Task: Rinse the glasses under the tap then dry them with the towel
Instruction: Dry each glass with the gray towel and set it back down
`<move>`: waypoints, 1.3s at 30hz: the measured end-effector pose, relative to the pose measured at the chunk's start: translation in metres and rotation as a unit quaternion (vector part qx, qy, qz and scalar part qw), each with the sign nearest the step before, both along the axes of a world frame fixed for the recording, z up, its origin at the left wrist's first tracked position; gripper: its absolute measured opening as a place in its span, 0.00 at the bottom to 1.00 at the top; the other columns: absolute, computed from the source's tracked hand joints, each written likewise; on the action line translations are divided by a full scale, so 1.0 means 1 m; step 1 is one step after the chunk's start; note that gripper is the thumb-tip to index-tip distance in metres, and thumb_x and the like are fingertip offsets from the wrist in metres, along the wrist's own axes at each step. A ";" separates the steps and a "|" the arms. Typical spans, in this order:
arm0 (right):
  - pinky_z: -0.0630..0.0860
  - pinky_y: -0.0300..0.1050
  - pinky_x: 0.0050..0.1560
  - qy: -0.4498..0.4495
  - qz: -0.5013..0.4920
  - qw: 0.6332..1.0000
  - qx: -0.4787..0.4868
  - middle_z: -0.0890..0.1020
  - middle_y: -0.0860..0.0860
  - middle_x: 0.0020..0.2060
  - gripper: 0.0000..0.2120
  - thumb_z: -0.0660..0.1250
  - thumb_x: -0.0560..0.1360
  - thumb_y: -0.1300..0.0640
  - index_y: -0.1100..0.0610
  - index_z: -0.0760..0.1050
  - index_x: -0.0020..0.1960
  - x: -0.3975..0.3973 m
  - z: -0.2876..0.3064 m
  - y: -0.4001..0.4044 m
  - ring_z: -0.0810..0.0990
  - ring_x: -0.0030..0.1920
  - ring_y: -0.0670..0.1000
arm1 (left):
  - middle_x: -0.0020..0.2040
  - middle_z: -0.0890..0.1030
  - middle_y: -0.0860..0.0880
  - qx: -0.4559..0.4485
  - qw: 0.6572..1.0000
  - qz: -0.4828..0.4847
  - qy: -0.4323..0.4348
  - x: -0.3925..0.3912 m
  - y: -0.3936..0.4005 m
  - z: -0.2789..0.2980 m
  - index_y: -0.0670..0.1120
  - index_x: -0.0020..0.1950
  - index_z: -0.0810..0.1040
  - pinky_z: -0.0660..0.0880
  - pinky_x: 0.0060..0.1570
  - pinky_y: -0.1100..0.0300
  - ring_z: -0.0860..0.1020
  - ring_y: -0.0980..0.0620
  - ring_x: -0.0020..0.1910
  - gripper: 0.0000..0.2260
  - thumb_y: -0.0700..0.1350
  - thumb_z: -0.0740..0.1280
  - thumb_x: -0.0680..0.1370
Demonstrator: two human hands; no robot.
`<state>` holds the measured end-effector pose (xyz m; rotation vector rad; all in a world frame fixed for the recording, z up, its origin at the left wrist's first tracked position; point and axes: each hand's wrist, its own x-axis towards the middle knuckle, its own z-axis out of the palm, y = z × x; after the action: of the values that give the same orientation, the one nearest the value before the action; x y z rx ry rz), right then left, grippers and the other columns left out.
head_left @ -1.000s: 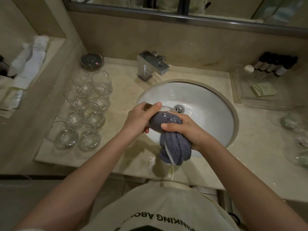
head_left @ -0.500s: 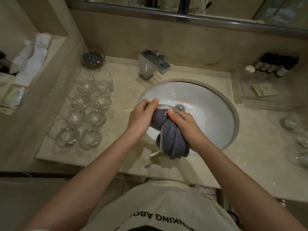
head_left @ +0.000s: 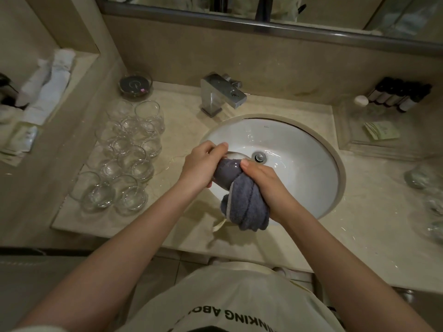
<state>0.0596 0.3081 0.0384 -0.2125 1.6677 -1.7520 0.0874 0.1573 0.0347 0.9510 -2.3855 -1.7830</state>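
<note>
Glasses: one glass [head_left: 230, 167] is held over the near-left part of the sink [head_left: 335, 168], gripped by the left hand [head_left: 202, 167], whose fingers curl round its side. The right hand [head_left: 263, 185] is clamped on the grey towel [head_left: 247, 207], part of it stuffed into the glass and the rest hanging below that hand. Judged step: drying the inside. The tap [head_left: 221, 94], beyond both hands, shows no running water. A cluster of upright glasses [head_left: 124, 159] stands on the bench to the left of the left hand; whether these are finished or waiting cannot be told. More glassware [head_left: 426, 185], blurred, lies well to the right of the right hand. Judged progress: under way, with an undetermined number left.
</note>
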 end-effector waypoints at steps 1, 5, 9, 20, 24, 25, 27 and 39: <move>0.78 0.49 0.55 -0.038 0.000 0.999 -0.015 0.83 0.59 0.47 0.17 0.61 0.79 0.51 0.64 0.79 0.56 -0.001 0.001 -0.001 0.82 0.47 0.53 | 0.34 0.76 0.49 -0.036 0.997 0.005 0.069 0.003 0.000 -0.003 0.43 0.45 0.78 0.67 0.28 0.57 0.72 0.49 0.28 0.14 0.54 0.64 0.79; 0.80 0.42 0.40 -0.238 0.025 0.969 -0.058 0.83 0.55 0.36 0.18 0.64 0.71 0.45 0.60 0.78 0.48 -0.005 0.003 0.005 0.82 0.35 0.50 | 0.39 0.80 0.46 -0.248 0.907 -0.084 0.330 0.018 -0.005 -0.019 0.41 0.47 0.78 0.72 0.37 0.52 0.77 0.45 0.35 0.14 0.51 0.61 0.77; 0.78 0.39 0.52 -0.073 0.047 0.994 -0.069 0.85 0.52 0.45 0.12 0.65 0.76 0.50 0.58 0.79 0.53 -0.008 -0.003 0.005 0.82 0.47 0.48 | 0.39 0.79 0.48 -0.245 0.924 -0.091 0.277 0.022 -0.012 -0.019 0.48 0.49 0.76 0.72 0.31 0.56 0.77 0.52 0.31 0.13 0.56 0.59 0.78; 0.79 0.42 0.43 -0.193 0.117 0.973 -0.051 0.82 0.54 0.39 0.15 0.65 0.72 0.50 0.61 0.77 0.50 -0.006 0.015 -0.005 0.81 0.38 0.49 | 0.35 0.74 0.59 -0.180 0.934 -0.043 0.305 0.030 -0.019 -0.028 0.41 0.42 0.75 0.68 0.37 0.65 0.71 0.58 0.34 0.18 0.55 0.56 0.76; 0.77 0.46 0.56 -0.155 0.046 0.985 -0.061 0.83 0.56 0.46 0.17 0.69 0.73 0.51 0.61 0.77 0.56 -0.002 0.001 -0.017 0.81 0.47 0.51 | 0.33 0.73 0.56 -0.078 0.965 -0.033 0.247 0.015 -0.024 -0.020 0.46 0.41 0.74 0.67 0.32 0.65 0.71 0.61 0.30 0.14 0.55 0.59 0.77; 0.75 0.47 0.59 -0.104 0.025 0.993 -0.058 0.83 0.55 0.48 0.16 0.68 0.74 0.52 0.60 0.77 0.57 0.001 -0.004 -0.020 0.81 0.50 0.50 | 0.30 0.71 0.55 0.005 0.988 -0.020 0.155 0.009 -0.026 -0.011 0.49 0.38 0.73 0.64 0.25 0.65 0.68 0.59 0.25 0.14 0.57 0.61 0.77; 0.75 0.41 0.58 -0.005 0.009 0.999 -0.036 0.83 0.51 0.48 0.08 0.66 0.78 0.56 0.56 0.78 0.55 0.008 -0.009 -0.025 0.81 0.50 0.46 | 0.26 0.68 0.52 0.099 0.994 -0.039 -0.036 0.002 -0.033 0.004 0.52 0.36 0.72 0.57 0.21 0.68 0.63 0.56 0.19 0.18 0.62 0.60 0.78; 0.81 0.44 0.46 -0.315 0.012 0.925 -0.213 0.84 0.56 0.41 0.24 0.83 0.55 0.50 0.59 0.85 0.46 0.016 -0.024 -0.013 0.84 0.40 0.50 | 0.44 0.81 0.46 -0.159 0.936 -0.131 0.284 0.018 -0.022 -0.003 0.54 0.49 0.76 0.75 0.46 0.59 0.78 0.50 0.43 0.10 0.57 0.66 0.72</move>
<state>0.0757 0.2956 0.0144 0.1319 0.8182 -1.8831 0.1049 0.1352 0.0316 0.0598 -2.3598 -1.4001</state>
